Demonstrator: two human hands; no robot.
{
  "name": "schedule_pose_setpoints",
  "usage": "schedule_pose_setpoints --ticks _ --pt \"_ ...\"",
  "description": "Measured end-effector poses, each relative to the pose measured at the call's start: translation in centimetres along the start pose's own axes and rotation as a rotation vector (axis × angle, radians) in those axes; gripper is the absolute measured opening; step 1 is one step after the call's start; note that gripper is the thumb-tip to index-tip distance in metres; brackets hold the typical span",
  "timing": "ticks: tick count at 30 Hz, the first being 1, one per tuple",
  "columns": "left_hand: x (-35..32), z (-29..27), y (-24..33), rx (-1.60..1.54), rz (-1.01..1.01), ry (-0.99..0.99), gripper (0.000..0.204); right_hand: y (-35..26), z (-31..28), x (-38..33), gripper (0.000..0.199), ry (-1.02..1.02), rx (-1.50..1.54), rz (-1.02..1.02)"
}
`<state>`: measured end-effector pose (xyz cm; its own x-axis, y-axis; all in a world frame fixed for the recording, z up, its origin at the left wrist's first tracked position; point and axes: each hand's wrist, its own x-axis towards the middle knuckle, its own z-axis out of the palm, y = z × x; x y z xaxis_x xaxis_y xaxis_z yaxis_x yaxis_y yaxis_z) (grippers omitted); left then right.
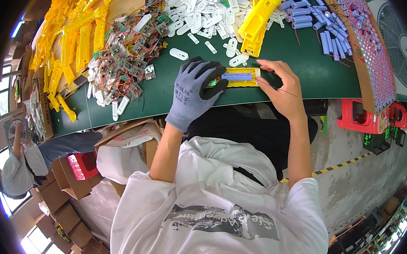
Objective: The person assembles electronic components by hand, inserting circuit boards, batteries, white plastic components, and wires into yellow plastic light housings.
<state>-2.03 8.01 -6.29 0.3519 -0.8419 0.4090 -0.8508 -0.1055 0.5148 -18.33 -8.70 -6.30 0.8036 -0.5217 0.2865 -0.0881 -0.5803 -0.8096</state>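
A yellow plastic housing half (pixel 243 84) lies at the table's near edge, with a blue cylindrical battery cell (pixel 237 76) inside it. My left hand (pixel 194 91), in a grey glove with dark fingertips, grips the housing's left end; a bit of green circuit board shows beside its fingers. Bare, my right hand (pixel 283 87) curls thumb and forefinger around the housing's right end, the thumb on its corner. A thin dark wire (pixel 287 92) runs from that end across the right hand. White oval plastic pieces (pixel 238 60) lie just beyond the housing.
Wired circuit boards (pixel 129 48) are heaped to the left, with yellow housings (pixel 82 45) beyond. White plastic parts (pixel 205 15), another yellow housing (pixel 258 23) and blue cells (pixel 330 37) lie farther back. A fan (pixel 401 48) stands far right; red stools (pixel 360 118) are below. Another person (pixel 22 162) sits left.
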Motion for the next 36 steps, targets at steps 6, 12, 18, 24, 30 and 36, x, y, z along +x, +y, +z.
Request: schedule_pose_setpoints --ticks 6,12,18,24,30,36 --pt "0.4 0.1 0.3 0.004 0.030 -0.015 0.030 -0.2 -0.2 0.4 0.021 -0.014 -0.076 0.103" --pt "-0.3 0.0 1.0 0.137 0.033 0.075 0.050 -0.1 0.6 0.8 0.010 -0.014 -0.111 0.126" --pt "-7.1 1.1 3.6 -0.227 -0.484 0.593 0.066 -0.8 2.1 -2.2 0.021 0.219 -0.267 0.081" --pt "-7.4 -0.1 4.4 0.149 -0.388 0.167 0.065 -2.8 2.3 -2.3 0.014 -0.016 -0.182 -0.073" --pt "-4.9 0.8 3.7 0.065 -0.418 0.217 0.068 -4.6 4.7 -2.8 0.047 -0.119 -0.186 -0.100" --pt "-3.6 0.1 4.5 -0.524 -0.702 0.301 0.067 -5.6 5.0 -2.0 0.051 -0.180 -0.116 -0.047"
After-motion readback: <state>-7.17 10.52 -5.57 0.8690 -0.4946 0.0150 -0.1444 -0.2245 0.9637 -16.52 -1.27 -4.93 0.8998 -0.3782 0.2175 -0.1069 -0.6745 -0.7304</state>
